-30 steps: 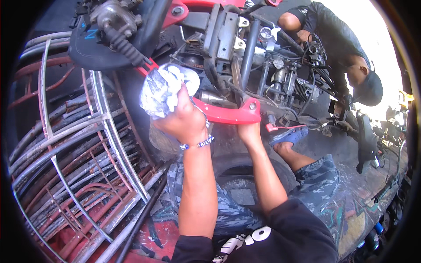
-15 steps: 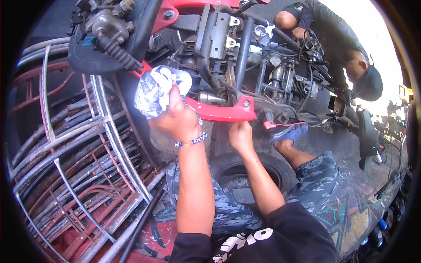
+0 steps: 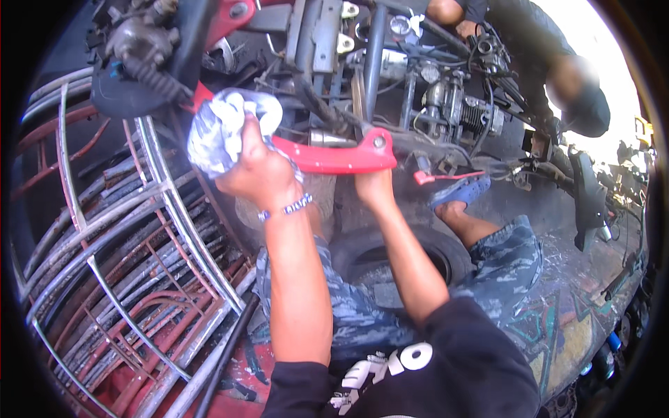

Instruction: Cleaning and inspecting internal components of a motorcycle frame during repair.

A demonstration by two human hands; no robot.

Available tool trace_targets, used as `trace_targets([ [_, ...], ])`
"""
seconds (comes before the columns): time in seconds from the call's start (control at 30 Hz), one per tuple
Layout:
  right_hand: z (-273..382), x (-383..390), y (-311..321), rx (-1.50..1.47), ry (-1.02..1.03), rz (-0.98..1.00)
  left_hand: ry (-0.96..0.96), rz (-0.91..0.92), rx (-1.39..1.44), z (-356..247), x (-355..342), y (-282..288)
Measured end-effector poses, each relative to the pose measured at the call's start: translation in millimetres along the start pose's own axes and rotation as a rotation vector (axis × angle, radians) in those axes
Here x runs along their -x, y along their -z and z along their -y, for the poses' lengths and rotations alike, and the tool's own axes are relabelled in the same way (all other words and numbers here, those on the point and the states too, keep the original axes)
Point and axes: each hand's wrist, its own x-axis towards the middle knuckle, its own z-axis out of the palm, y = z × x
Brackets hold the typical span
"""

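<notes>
At the far left lies a heap of bent metal rod frames (image 3: 132,279), chrome and rust-red, close enough to the elbow to snag a sleeve, so the left arm does best working above them. The left hand (image 3: 254,174) is closed around a bunched white and grey rag (image 3: 223,132), pressing it onto the upper left end of a red frame bar (image 3: 334,157) that runs down to the right across a stripped motorcycle. Judging from that grip, the wiping goes best in short strokes along the bar, with the rag refolded to a fresh face once it looks loaded with grime. The right hand (image 3: 373,191) sits under the bar's right end, near its bolt hole; the fingers are hidden behind the bar, so I cannot tell whether they clasp it or only prop it. Steady upward support there should keep the bar from swinging under the rag. Below, a black tyre (image 3: 390,251) lies between the knees, and farther right another person (image 3: 543,63) bends over the engine (image 3: 460,115), well apart.
</notes>
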Motion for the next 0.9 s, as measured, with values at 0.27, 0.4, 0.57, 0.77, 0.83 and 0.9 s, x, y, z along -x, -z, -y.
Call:
trace_targets([
  [0.27,21.1,12.3,7.5,0.021,-0.376,0.173,-0.003,-0.007,-0.024,2.3,-7.0,5.4],
  [0.4,7.6,-4.6,-5.2,-0.09,-0.146,-0.074,-0.011,0.033,0.044,-2.3,-2.2,-2.5],
  [0.57,10.0,21.2,-29.0,-0.144,0.018,-0.184,0.008,-0.005,0.008,-1.3,-3.7,2.4],
  [0.77,-0.3,-7.8,-22.5,-0.173,-0.064,-0.117,-0.08,0.035,-0.029,-3.4,-3.0,1.8],
  [0.83,-4.3,-13.0,-23.4,-0.205,-0.151,0.008,-0.047,0.03,-0.008,-3.7,-1.0,1.0],
  [0.9,4.6,5.3,-27.0,-0.217,-0.182,0.052,0.009,-0.018,0.049,0.7,-7.3,5.5],
])
